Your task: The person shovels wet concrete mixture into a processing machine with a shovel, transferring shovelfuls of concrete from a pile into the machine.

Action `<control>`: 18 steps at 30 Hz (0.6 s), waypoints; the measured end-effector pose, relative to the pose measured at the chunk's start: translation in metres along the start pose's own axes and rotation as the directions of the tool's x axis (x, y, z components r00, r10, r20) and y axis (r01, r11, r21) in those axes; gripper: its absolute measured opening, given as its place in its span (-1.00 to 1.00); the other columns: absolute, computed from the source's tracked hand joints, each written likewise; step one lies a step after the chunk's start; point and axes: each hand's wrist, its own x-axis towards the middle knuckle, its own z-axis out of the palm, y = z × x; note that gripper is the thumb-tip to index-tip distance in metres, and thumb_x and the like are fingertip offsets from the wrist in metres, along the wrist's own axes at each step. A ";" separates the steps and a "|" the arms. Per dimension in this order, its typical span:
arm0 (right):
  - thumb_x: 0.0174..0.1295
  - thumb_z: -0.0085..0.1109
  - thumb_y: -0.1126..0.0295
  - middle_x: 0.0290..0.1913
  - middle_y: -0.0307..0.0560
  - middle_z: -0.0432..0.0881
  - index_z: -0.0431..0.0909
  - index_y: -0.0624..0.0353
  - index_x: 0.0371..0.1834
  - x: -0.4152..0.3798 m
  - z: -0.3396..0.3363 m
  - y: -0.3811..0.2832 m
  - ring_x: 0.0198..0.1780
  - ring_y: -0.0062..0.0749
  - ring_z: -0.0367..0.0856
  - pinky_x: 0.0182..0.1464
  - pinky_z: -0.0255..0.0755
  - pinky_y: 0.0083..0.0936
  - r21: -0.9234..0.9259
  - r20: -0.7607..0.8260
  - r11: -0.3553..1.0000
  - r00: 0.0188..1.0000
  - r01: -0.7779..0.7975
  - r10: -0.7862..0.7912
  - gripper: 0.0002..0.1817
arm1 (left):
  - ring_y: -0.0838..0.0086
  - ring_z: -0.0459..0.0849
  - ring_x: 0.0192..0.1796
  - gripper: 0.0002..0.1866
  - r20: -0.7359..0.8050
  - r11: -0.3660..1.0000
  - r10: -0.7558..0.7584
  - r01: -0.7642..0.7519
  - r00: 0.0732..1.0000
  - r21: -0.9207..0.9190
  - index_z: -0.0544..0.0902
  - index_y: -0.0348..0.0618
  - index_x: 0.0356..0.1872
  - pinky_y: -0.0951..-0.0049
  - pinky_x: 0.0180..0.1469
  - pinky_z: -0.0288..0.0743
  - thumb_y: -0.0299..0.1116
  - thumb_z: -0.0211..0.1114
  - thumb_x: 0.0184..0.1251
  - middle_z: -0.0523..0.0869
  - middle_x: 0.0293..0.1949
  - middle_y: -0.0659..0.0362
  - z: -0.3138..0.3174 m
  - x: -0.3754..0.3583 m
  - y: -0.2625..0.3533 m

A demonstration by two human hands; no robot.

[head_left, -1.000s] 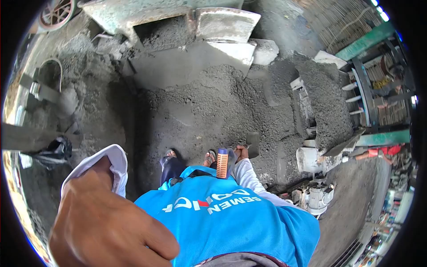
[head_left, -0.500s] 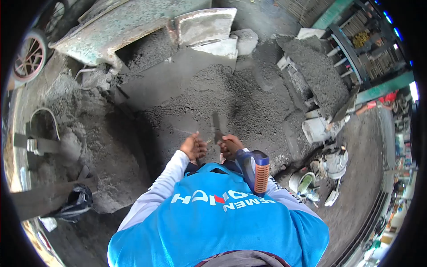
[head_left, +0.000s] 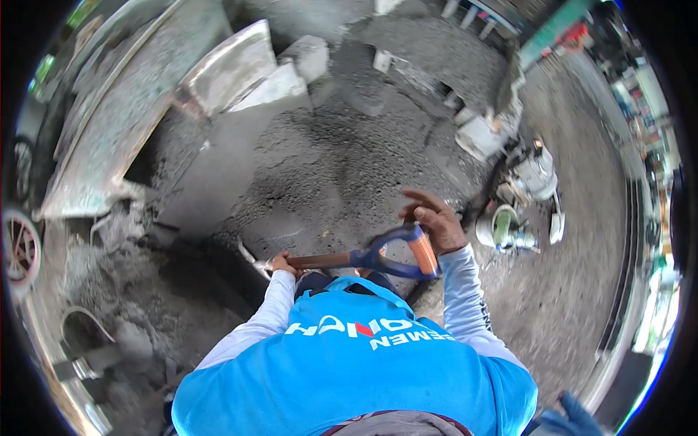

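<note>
A shovel (head_left: 320, 260) with a wooden shaft and a blue D-shaped handle with an orange grip lies crosswise in front of my body. My left hand (head_left: 284, 264) is wrapped round the shaft near its left end. Beyond that hand a pale curved edge shows, probably part of the blade, though most of it is hidden. My right hand (head_left: 436, 224) is raised just beside the orange grip, its fingers apart and not closed round it. Below and ahead spreads a heap of damp grey mortar-like mix (head_left: 320, 160).
A weathered metal trough (head_left: 116, 152) and pale slabs (head_left: 236, 65) stand at the upper left. On the right are a motor (head_left: 536, 178), a white bucket (head_left: 480, 138) and a container with green inside (head_left: 503, 225). A spoked wheel (head_left: 19, 247) is at the far left edge.
The shovel has swung from pointing away from me to lying crosswise. My left hand, open before, now grips the shaft; my right hand has let go of it and moved right. The view has turned.
</note>
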 end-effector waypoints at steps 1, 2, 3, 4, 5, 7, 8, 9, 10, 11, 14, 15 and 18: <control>0.22 0.20 0.30 -0.04 -0.07 0.61 0.43 0.17 0.29 -0.011 -0.012 -0.009 -0.04 -0.45 0.57 -0.01 0.49 -0.50 -0.071 -0.044 0.994 0.995 0.088 -0.092 -0.47 | 0.04 0.60 -0.12 -0.74 -0.035 0.994 0.002 -0.006 0.999 -0.110 0.49 -0.15 -0.15 -0.25 -0.06 0.46 -0.25 0.13 0.21 0.63 -0.18 0.00 -0.005 0.032 -0.004; 0.21 0.21 0.31 0.04 -0.05 0.55 0.44 0.14 0.28 -0.020 -0.015 -0.014 0.01 -0.41 0.55 0.03 0.48 -0.47 -0.232 -0.052 0.959 0.983 0.160 -0.176 -0.46 | 0.05 0.60 -0.14 -0.75 -0.072 0.993 0.013 -0.021 0.997 -0.117 0.49 -0.15 -0.17 -0.24 -0.07 0.47 -0.24 0.14 0.20 0.62 -0.20 0.00 -0.003 0.040 -0.009; 0.19 0.23 0.31 0.12 -0.03 0.50 0.45 0.10 0.28 -0.026 -0.015 -0.017 0.07 -0.36 0.52 0.07 0.47 -0.44 -0.388 -0.047 0.896 0.966 0.217 -0.254 -0.46 | 0.05 0.59 -0.17 -0.75 -0.107 0.994 0.022 -0.033 0.994 -0.100 0.48 -0.15 -0.19 -0.22 -0.08 0.47 -0.22 0.14 0.20 0.61 -0.22 0.01 0.001 0.035 -0.015; 0.18 0.25 0.32 0.20 -0.01 0.45 0.46 0.07 0.28 -0.030 -0.018 -0.016 0.13 -0.32 0.50 0.11 0.46 -0.41 -0.535 -0.029 0.804 0.946 0.259 -0.324 -0.46 | 0.06 0.59 -0.19 -0.75 -0.135 0.996 0.028 -0.040 0.990 -0.085 0.48 -0.14 -0.21 -0.20 -0.09 0.48 -0.21 0.15 0.19 0.61 -0.25 0.01 0.006 0.033 -0.022; 0.11 0.29 0.37 0.34 0.00 0.30 0.48 0.00 0.27 -0.026 -0.032 0.004 0.22 -0.19 0.45 0.18 0.44 -0.34 -0.785 0.064 0.546 0.914 0.294 -0.401 -0.43 | 0.07 0.59 -0.22 -0.75 -0.158 0.996 0.038 -0.050 0.987 -0.072 0.47 -0.14 -0.24 -0.19 -0.09 0.48 -0.20 0.15 0.19 0.60 -0.27 0.01 0.010 0.032 -0.029; 0.07 0.25 0.43 0.33 -0.02 0.33 0.49 -0.03 0.25 -0.028 -0.041 0.033 0.19 -0.10 0.48 0.20 0.44 -0.28 -0.833 -0.060 0.517 0.899 0.195 -0.435 -0.43 | 0.09 0.58 -0.27 -0.75 -0.202 0.994 0.072 -0.086 0.977 -0.064 0.47 -0.14 -0.28 -0.15 -0.11 0.49 -0.17 0.16 0.18 0.59 -0.32 0.02 0.020 0.032 -0.040; 0.04 0.19 0.49 0.30 0.00 0.37 0.52 -0.03 0.22 -0.030 -0.053 0.048 0.17 -0.09 0.51 0.18 0.46 -0.28 -0.893 -0.166 0.447 0.884 0.053 -0.436 -0.44 | 0.10 0.58 -0.29 -0.74 -0.223 0.992 0.094 -0.111 0.970 -0.066 0.46 -0.14 -0.30 -0.13 -0.12 0.49 -0.16 0.17 0.17 0.58 -0.35 0.03 0.028 0.033 -0.044; 0.05 0.18 0.50 0.29 0.06 0.37 0.52 -0.01 0.21 -0.031 -0.070 0.065 0.17 -0.04 0.51 0.18 0.45 -0.26 -0.850 -0.258 0.527 0.889 -0.023 -0.377 -0.45 | 0.10 0.57 -0.31 -0.74 -0.235 0.989 0.117 -0.135 0.965 -0.066 0.46 -0.13 -0.32 -0.12 -0.13 0.50 -0.15 0.17 0.17 0.58 -0.37 0.03 0.036 0.030 -0.047; 0.07 0.16 0.51 0.29 0.11 0.37 0.53 0.01 0.20 -0.035 -0.090 0.084 0.17 0.01 0.51 0.19 0.44 -0.25 -0.792 -0.347 0.602 0.884 -0.099 -0.313 -0.47 | 0.11 0.57 -0.34 -0.73 -0.241 0.983 0.150 -0.171 0.959 -0.070 0.46 -0.13 -0.34 -0.10 -0.13 0.50 -0.14 0.18 0.16 0.57 -0.39 0.03 0.047 0.027 -0.048; 0.08 0.15 0.52 0.29 0.17 0.37 0.53 0.03 0.19 -0.037 -0.112 0.104 0.17 0.06 0.51 0.19 0.43 -0.24 -0.725 -0.430 0.667 0.870 -0.171 -0.243 -0.49 | 0.12 0.57 -0.36 -0.72 -0.214 0.975 0.183 -0.204 0.960 -0.083 0.45 -0.13 -0.36 -0.08 -0.14 0.51 -0.12 0.18 0.16 0.57 -0.42 0.04 0.058 0.021 -0.049; 0.13 0.14 0.46 0.27 0.26 0.38 0.52 0.11 0.19 -0.041 -0.171 0.188 0.18 0.06 0.51 0.21 0.41 -0.23 -0.496 -0.530 0.768 0.842 -0.404 0.101 -0.53 | 0.20 0.51 -0.46 -0.72 0.050 0.953 0.283 -0.276 0.958 -0.123 0.38 -0.09 -0.43 -0.02 -0.28 0.47 -0.11 0.16 0.18 0.46 -0.55 0.08 0.095 -0.017 -0.041; 0.13 0.16 0.44 0.27 0.28 0.38 0.52 0.13 0.19 -0.042 -0.182 0.207 0.19 0.05 0.51 0.22 0.39 -0.21 -0.349 -0.503 0.813 0.825 -0.465 0.256 -0.52 | 0.21 0.49 -0.48 -0.72 0.118 0.908 0.414 -0.399 0.903 -0.130 0.36 -0.09 -0.41 -0.01 -0.31 0.46 -0.12 0.15 0.19 0.44 -0.57 0.09 0.111 -0.037 -0.040; 0.11 0.24 0.38 0.23 0.29 0.42 0.49 0.17 0.20 -0.055 -0.174 0.209 0.19 0.01 0.52 0.21 0.40 -0.19 -0.480 -0.418 0.817 0.902 -0.318 0.106 -0.48 | 0.27 0.46 -0.52 -0.72 0.137 0.864 0.503 -0.499 0.853 -0.064 0.36 -0.09 -0.33 0.11 -0.36 0.46 -0.10 0.14 0.29 0.40 -0.60 0.13 0.173 -0.076 -0.015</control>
